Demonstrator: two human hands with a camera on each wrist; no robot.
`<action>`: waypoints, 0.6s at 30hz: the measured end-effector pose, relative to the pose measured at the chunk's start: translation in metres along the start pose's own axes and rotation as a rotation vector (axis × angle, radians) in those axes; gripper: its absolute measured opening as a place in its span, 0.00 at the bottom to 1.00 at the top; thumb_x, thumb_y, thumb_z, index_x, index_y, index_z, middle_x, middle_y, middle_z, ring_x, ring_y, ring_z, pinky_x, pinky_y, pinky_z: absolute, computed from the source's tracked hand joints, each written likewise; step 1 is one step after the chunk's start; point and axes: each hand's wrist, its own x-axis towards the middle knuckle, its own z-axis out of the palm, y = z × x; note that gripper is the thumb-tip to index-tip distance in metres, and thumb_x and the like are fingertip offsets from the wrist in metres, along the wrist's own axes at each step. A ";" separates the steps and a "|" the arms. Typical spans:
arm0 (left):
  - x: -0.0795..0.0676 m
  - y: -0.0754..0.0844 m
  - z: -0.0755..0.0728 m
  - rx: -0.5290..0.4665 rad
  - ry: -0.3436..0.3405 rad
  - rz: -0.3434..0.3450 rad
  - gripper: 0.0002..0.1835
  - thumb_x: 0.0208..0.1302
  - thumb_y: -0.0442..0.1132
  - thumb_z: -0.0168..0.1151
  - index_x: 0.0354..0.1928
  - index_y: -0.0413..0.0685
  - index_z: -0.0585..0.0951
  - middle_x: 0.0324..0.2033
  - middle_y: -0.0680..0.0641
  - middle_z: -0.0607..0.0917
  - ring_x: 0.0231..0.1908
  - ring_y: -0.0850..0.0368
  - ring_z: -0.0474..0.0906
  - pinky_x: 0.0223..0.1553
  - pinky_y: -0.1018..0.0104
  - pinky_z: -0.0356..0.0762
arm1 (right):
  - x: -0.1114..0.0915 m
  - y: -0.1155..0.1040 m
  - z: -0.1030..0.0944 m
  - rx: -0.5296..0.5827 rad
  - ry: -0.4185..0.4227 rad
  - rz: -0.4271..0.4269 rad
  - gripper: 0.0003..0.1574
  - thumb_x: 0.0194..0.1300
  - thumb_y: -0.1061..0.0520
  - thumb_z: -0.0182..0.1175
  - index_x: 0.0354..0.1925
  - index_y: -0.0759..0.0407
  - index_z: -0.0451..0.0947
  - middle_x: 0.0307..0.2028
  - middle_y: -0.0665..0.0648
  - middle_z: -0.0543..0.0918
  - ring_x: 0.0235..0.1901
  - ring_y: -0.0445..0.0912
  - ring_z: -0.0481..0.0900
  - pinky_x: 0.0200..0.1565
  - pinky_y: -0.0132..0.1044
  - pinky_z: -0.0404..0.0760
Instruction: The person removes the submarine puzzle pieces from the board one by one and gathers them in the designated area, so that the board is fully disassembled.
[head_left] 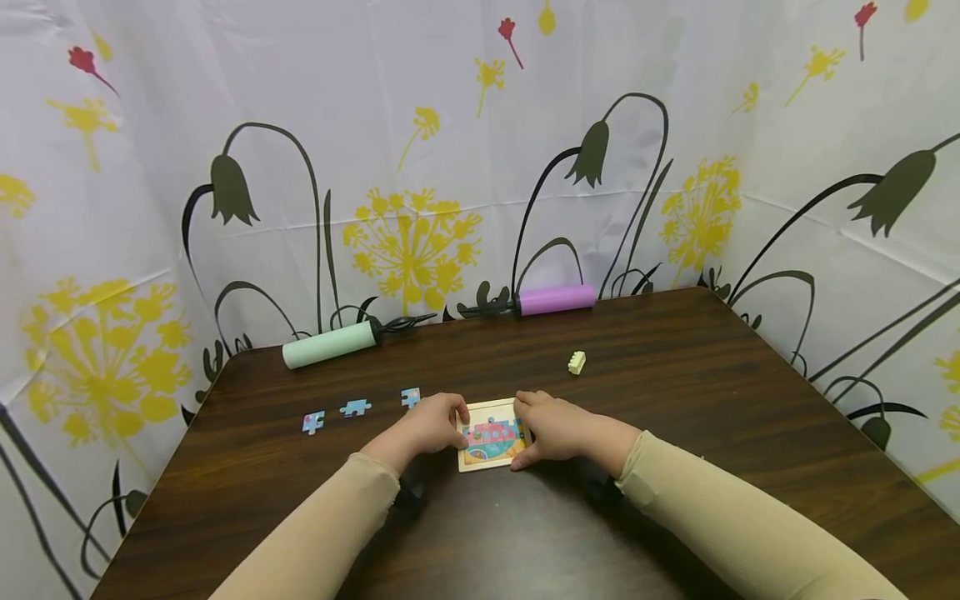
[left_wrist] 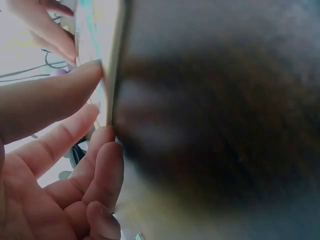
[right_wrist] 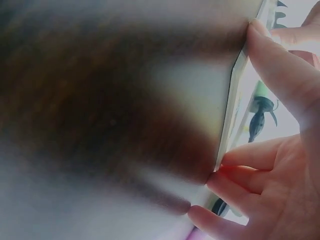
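A small jigsaw puzzle (head_left: 491, 439) in a pale wooden frame lies on the table between both hands, its fitted pieces making a pink and blue picture. Bare pale backing shows in its upper part. At its left side my left hand (head_left: 435, 427) holds the frame, thumb and index fingertip over the rim, the other fingers bent beside the edge. My right hand (head_left: 558, 427) grips the right side, thumb at the near corner and fingers at the far one. Three loose puzzle pieces, a left piece (head_left: 313, 422), a middle piece (head_left: 356, 407) and a right piece (head_left: 410, 397), lie beyond my left hand.
A small cream toy block (head_left: 577, 362) sits beyond my right hand. Along the back edge of the brown table (head_left: 480, 542) lie a mint-green hand pump (head_left: 330, 345) and a purple one (head_left: 557, 300). A flower-printed curtain (head_left: 450, 125) hangs behind.
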 end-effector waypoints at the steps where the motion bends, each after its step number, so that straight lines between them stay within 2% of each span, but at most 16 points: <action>1: 0.000 0.000 0.001 0.004 0.003 -0.002 0.14 0.49 0.31 0.76 0.34 0.45 0.79 0.20 0.50 0.75 0.20 0.57 0.68 0.24 0.64 0.67 | 0.000 0.000 0.000 0.002 0.000 -0.002 0.63 0.52 0.28 0.69 0.70 0.67 0.62 0.71 0.66 0.61 0.69 0.59 0.60 0.63 0.53 0.66; 5: 0.000 0.001 0.002 -0.004 0.005 0.003 0.13 0.49 0.30 0.75 0.33 0.44 0.79 0.20 0.50 0.74 0.20 0.57 0.68 0.24 0.64 0.66 | -0.003 -0.001 0.000 0.007 0.028 -0.052 0.62 0.53 0.30 0.69 0.72 0.64 0.61 0.72 0.67 0.59 0.70 0.61 0.58 0.65 0.56 0.62; 8: 0.001 0.001 0.002 -0.009 -0.001 0.004 0.13 0.49 0.30 0.75 0.33 0.44 0.79 0.20 0.50 0.75 0.20 0.57 0.68 0.23 0.64 0.66 | -0.008 -0.003 -0.001 0.033 0.047 -0.152 0.58 0.55 0.35 0.71 0.73 0.59 0.60 0.73 0.65 0.58 0.70 0.61 0.58 0.65 0.55 0.61; 12: 0.002 0.000 0.002 -0.015 -0.007 0.001 0.13 0.48 0.29 0.75 0.33 0.44 0.79 0.20 0.50 0.74 0.20 0.57 0.68 0.23 0.65 0.66 | -0.014 -0.008 -0.004 0.063 -0.005 -0.269 0.50 0.60 0.39 0.69 0.73 0.52 0.63 0.73 0.59 0.60 0.69 0.57 0.61 0.63 0.53 0.65; 18: 0.003 -0.002 0.001 -0.044 -0.004 0.001 0.13 0.48 0.28 0.75 0.32 0.44 0.78 0.19 0.50 0.74 0.20 0.57 0.67 0.23 0.65 0.65 | -0.018 -0.008 -0.003 0.031 -0.078 -0.293 0.41 0.65 0.40 0.65 0.71 0.48 0.67 0.73 0.53 0.61 0.70 0.50 0.60 0.64 0.47 0.65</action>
